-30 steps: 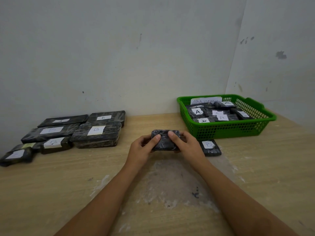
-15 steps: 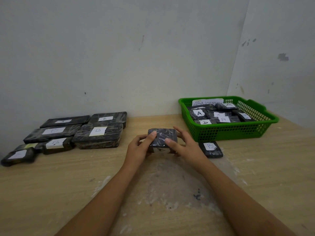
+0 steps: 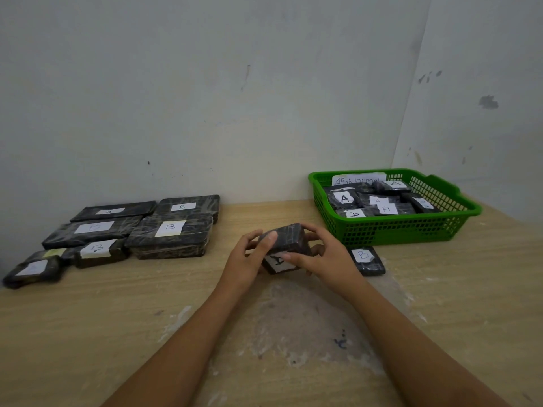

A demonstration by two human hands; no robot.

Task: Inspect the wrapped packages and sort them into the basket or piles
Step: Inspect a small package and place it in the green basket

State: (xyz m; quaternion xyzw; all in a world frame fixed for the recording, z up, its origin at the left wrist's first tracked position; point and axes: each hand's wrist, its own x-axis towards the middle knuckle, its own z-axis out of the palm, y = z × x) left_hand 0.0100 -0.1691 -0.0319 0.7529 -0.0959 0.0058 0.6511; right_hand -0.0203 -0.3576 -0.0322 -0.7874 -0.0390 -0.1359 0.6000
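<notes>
Gripping the tilted package [image 3: 286, 243] with left hand [image 3: 249, 259] and right hand [image 3: 318, 259], they risk misreading its half-covered label and sorting into the wrong basket [image 3: 393, 230].

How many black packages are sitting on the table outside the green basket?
8: seven in the left piles, though more may hide underneath, and one marked B in front of the basket. Another is in the hands.
</notes>
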